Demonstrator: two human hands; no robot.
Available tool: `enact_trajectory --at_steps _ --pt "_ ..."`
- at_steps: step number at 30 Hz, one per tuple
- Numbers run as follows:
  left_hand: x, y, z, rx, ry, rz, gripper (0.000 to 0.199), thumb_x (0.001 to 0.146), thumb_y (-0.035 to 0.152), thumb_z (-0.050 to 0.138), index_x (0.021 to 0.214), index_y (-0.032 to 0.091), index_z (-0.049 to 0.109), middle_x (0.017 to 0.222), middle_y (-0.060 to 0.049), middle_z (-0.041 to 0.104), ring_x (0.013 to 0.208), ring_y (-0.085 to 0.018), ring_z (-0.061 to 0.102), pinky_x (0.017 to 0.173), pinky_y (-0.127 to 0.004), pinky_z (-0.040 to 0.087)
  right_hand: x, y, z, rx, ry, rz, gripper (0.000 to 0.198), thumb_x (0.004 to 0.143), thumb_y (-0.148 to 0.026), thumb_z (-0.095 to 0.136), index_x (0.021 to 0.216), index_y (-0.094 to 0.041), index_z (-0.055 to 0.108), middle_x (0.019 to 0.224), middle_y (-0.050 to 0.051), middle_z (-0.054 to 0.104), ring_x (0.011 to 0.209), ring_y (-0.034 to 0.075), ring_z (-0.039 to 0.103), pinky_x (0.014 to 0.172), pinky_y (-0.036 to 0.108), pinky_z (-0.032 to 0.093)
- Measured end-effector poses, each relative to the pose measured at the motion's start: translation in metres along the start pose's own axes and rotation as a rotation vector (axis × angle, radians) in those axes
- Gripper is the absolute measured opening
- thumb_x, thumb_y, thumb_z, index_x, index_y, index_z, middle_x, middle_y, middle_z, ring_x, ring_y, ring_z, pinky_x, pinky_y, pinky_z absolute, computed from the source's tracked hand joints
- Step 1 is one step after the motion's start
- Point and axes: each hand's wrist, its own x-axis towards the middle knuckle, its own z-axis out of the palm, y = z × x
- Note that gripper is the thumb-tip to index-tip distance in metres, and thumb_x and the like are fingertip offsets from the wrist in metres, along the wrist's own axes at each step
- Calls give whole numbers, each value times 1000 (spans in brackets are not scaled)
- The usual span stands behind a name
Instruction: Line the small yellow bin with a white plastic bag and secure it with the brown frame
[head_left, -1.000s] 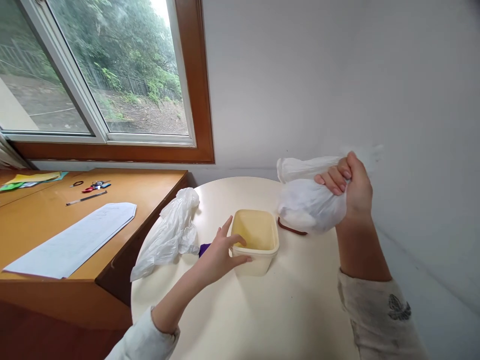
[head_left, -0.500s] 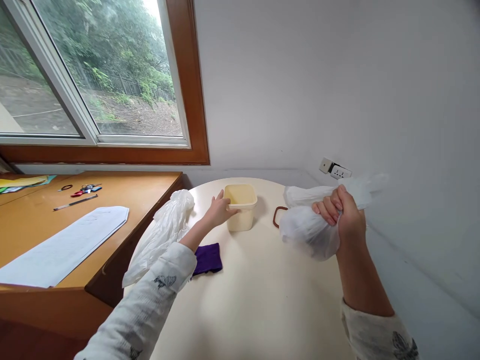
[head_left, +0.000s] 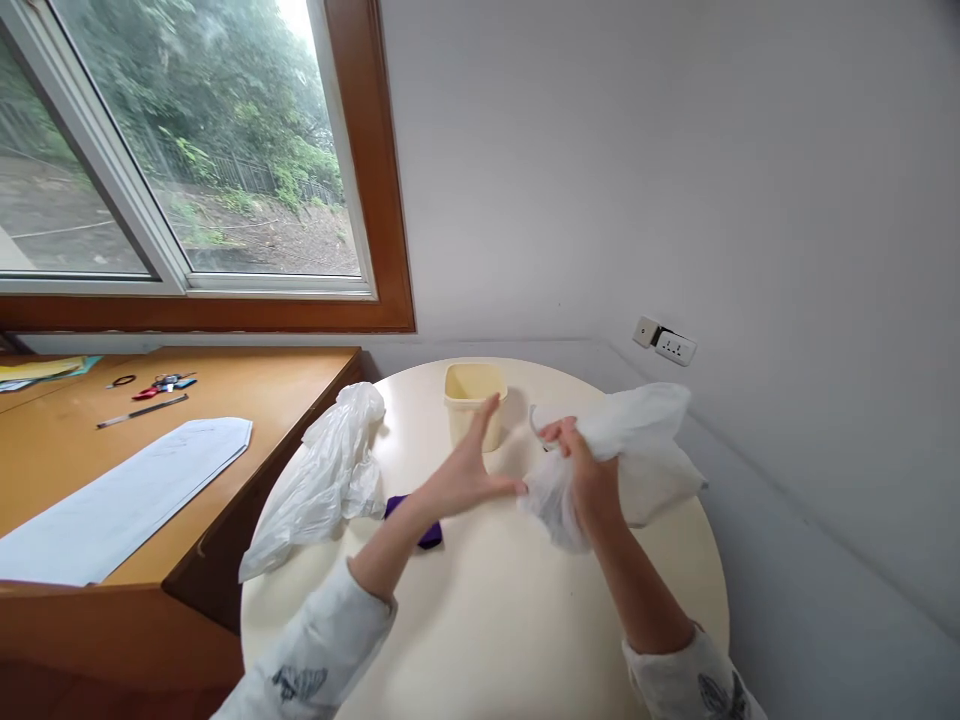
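My right hand [head_left: 592, 485] is closed around a crumpled white plastic bag [head_left: 649, 440], which spreads out on both sides of the fist over the right part of the table. My left hand [head_left: 466, 472] is open, thumb and fingers wide apart. Its thumb tip is at the bag's left edge; whether it touches cannot be made out. Just behind the left fingers stands a pale yellow plastic bin [head_left: 457, 425], upright, its front partly hidden. Under the left wrist lies a folded purple cloth [head_left: 431, 535], mostly covered by the arm.
A second white plastic bag [head_left: 330, 480] lies on the left of the round cream table [head_left: 487, 620]. Left of it, a wooden desk [head_left: 300, 385] holds papers [head_left: 142, 495], a pen [head_left: 142, 411] and keys [head_left: 166, 384]. A wall socket [head_left: 675, 347] is behind the table.
My left hand has let go of the bin's rim and come towards the bag. My right hand has brought the bag left and lower, now covering most of the brown loop on the table.
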Motion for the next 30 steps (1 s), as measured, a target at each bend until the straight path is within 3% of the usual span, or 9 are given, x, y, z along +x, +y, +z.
enact_trajectory --at_steps 2,4,6,9,14,18,22,26,30 --pt "-13 9 17 -183 -134 18 117 60 54 69 140 29 -11 150 -11 7 137 -26 7 109 -42 17 -9 -2 13 -48 -116 5 20 80 -42 49 78 -23 57 76 2 57 80 19 54 75 33 40" --pt "-20 13 29 -348 -157 23 118 59 60 66 140 28 -14 148 -13 15 136 -26 14 107 -41 24 -16 -5 23 -68 -229 4 20 79 -41 50 88 -26 59 92 3 60 95 22 53 85 35 38" --pt "-23 12 34 -453 -107 18 116 56 63 65 142 25 -3 144 -15 26 133 -29 24 105 -40 29 -21 -7 31 -102 -324 5 18 80 -42 50 84 -27 60 110 1 56 108 23 46 95 36 32" --pt "-25 8 33 -554 -55 -9 107 54 62 67 140 20 20 139 -16 36 128 -32 32 102 -40 33 -21 -5 38 -204 -412 5 18 81 -42 48 84 -30 60 120 -3 51 117 22 39 104 37 23" --pt "-34 4 27 -607 -108 -207 83 57 37 77 129 20 40 123 -13 54 118 -31 46 95 -41 40 -12 7 45 -378 -511 -92 18 81 -42 48 79 -30 62 124 -4 49 126 22 29 109 39 13" --pt "-41 -3 26 -588 -141 -376 40 66 31 70 101 17 60 98 -10 66 95 -27 61 83 -39 46 -5 18 49 -340 -533 -23 24 82 -46 46 81 -29 63 120 -2 53 125 21 32 109 41 14" --pt "-48 -16 24 -575 -48 -514 20 72 30 61 87 17 58 79 -6 67 79 -25 63 70 -35 48 4 28 50 -42 -411 215 25 75 -47 56 73 -23 62 118 3 56 115 22 46 102 38 29" --pt "-55 -25 19 -580 -55 -557 22 72 26 58 92 17 57 77 -4 65 76 -22 62 66 -31 46 14 33 48 439 -289 504 18 67 -36 67 69 -20 59 86 1 64 87 18 62 85 32 45" --pt "-58 -27 15 -570 -146 -536 32 75 25 54 105 15 56 77 -4 65 73 -21 60 65 -30 44 26 36 42 748 -186 616 14 67 -23 69 65 -19 55 56 -6 53 52 8 53 62 24 49"
